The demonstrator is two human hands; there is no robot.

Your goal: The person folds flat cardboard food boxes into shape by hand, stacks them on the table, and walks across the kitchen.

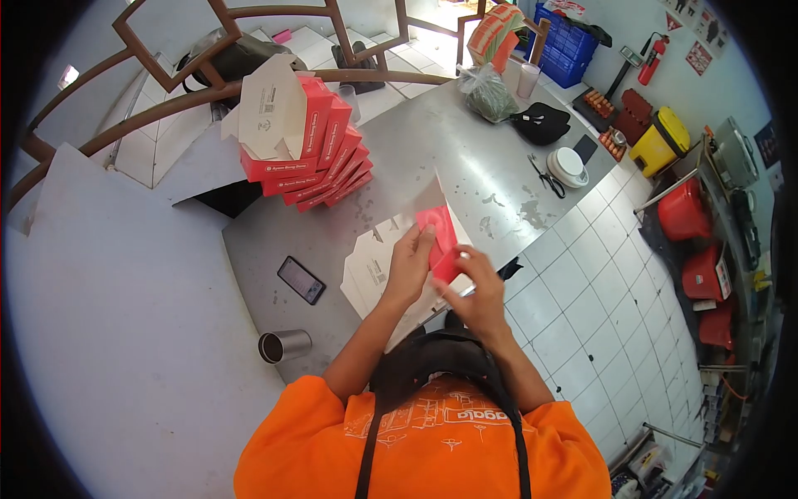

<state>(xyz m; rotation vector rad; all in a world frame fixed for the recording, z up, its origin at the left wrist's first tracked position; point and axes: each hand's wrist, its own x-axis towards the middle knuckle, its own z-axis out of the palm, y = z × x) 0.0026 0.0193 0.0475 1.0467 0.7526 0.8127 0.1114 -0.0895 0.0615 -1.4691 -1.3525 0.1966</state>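
A cardboard box [374,259], pale inside and partly unfolded, lies at the front edge of the metal table. My left hand [409,259] is closed on the red side panel [443,237] of this box, thumb on its face. At the panel's near end is my right hand [478,291], fingers bent round the panel's edge and slightly blurred. Behind the hands a pale flap stands up. Farther back on the left rises a leaning stack of red boxes [320,158], the top one showing its pale inside.
On the metal table [399,141] are a phone [301,280], a steel cup [284,346], scissors [547,178], a white round container [566,165], a black cap [540,125] and a plastic bag [486,93]. A brown railing [274,91] runs behind; tiled floor lies right.
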